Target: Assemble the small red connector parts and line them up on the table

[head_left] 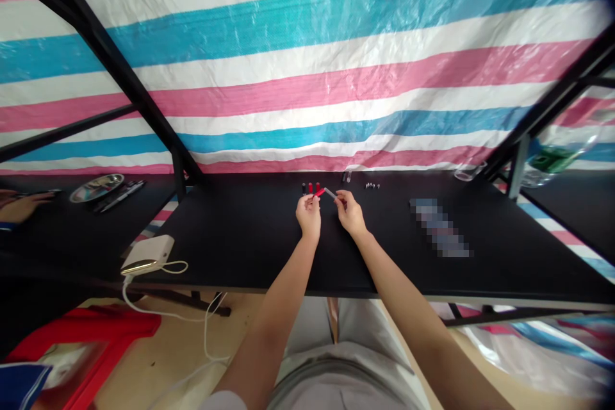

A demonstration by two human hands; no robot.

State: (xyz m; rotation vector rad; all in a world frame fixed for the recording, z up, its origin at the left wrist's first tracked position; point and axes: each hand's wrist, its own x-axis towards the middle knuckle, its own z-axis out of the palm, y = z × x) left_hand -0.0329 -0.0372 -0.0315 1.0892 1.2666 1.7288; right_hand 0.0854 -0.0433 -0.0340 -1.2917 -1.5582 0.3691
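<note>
Over the middle of the black table [250, 237], my left hand [309, 213] pinches a small red piece [319, 192]. My right hand [350, 211] is closed on a thin silver-grey tube [330, 193] whose tip points at the red piece. The two parts nearly touch between the hands. Just behind them, small upright red and dark pieces [311, 188] stand on the table. Further right lie two small dark parts [346, 176] and a short row of tiny metal parts [372, 186].
A white power bank [148, 254] with a white cable sits at the table's left front edge. A metal dish [96, 186] and pens [120, 195] lie on the neighbouring table, where another person's hand [22, 207] rests. Black frame posts rise on both sides before a striped tarp.
</note>
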